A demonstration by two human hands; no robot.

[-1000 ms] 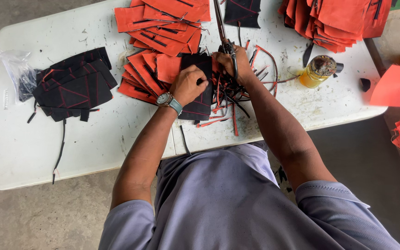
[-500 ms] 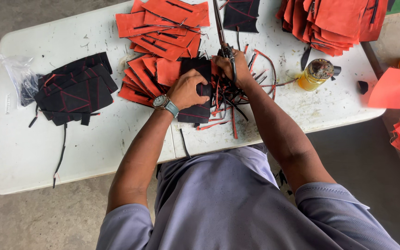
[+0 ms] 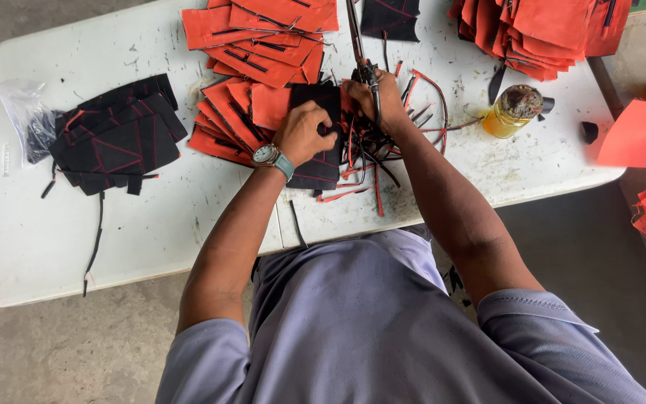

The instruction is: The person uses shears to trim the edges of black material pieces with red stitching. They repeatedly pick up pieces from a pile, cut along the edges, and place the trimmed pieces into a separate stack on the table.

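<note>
Black fabric piece (image 3: 315, 135) pinned at the centre of the white table (image 3: 54, 239).
Left hand (image 3: 304, 133) presses closed fingers on it; beside it, right hand (image 3: 374, 96) wraps tight around long scissors (image 3: 358, 45).

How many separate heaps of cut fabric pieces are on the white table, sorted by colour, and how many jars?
Orange heaps: 2, one beside the left hand at, one at
Black heaps: 2, at and
Yellow jars: 1
Total: 5
</note>
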